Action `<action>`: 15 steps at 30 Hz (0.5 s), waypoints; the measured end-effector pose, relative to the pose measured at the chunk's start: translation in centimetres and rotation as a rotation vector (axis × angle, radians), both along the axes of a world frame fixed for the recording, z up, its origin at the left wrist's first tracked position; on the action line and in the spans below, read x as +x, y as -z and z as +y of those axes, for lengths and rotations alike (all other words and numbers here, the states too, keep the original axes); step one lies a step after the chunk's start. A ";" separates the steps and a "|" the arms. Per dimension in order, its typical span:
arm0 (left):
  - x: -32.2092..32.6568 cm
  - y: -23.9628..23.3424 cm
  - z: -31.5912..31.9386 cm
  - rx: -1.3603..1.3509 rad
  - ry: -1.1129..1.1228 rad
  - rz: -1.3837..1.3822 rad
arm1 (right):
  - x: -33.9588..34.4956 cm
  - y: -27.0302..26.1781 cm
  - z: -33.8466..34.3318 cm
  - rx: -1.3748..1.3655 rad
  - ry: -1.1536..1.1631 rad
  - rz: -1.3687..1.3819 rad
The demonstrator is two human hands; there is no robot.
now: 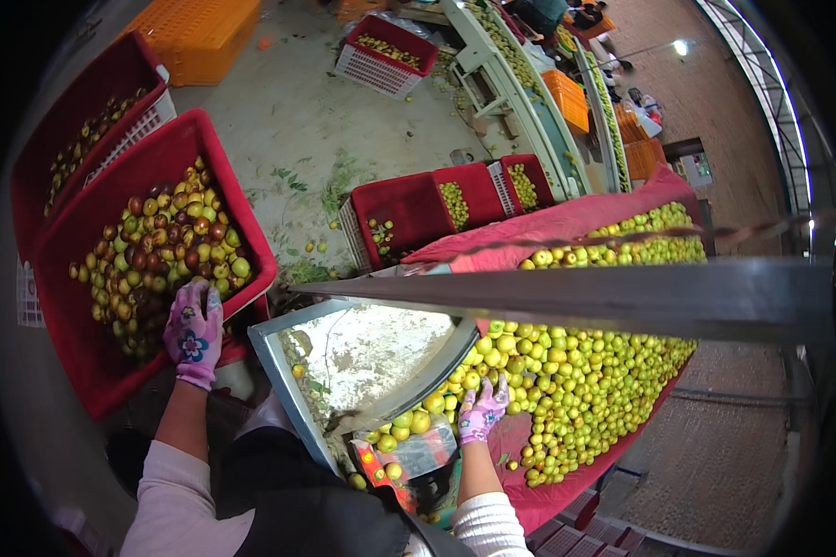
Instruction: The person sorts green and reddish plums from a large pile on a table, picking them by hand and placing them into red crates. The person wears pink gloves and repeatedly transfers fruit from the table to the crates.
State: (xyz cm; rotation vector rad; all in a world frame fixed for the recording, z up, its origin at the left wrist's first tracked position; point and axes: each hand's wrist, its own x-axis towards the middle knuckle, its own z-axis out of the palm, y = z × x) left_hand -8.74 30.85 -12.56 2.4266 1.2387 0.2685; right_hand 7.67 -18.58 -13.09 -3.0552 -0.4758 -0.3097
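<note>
My left hand (194, 334), in a pink flowered glove, reaches over the near rim of a red-lined crate (251, 240). Its fingers point down at a heap of green and brown-red jujubes (160, 244); whether they hold one is hidden. Wearing a matching glove, my right hand (484, 411) rests with fingers apart at the edge of a large spread of yellow-green jujubes (585, 390). These fruits lie on a red cloth (519, 449) over a sloping table. Between my hands stands a metal-framed tray (369, 355) with a pale, dirt-specked bottom.
A metal bar (564, 296) crosses above the fruit. More red-lined crates (393, 202) stand beyond, and another (101, 132) sits at left. Orange crates (195, 42) are stacked behind. A conveyor (522, 90) carries fruit; a person (540, 14) is near it. Loose fruit and leaves litter the floor.
</note>
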 end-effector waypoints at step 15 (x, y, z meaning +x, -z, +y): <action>-1.7 3.5 2.4 0.122 0.332 -0.344 | -11.3 -0.1 -13.3 -0.044 0.407 0.013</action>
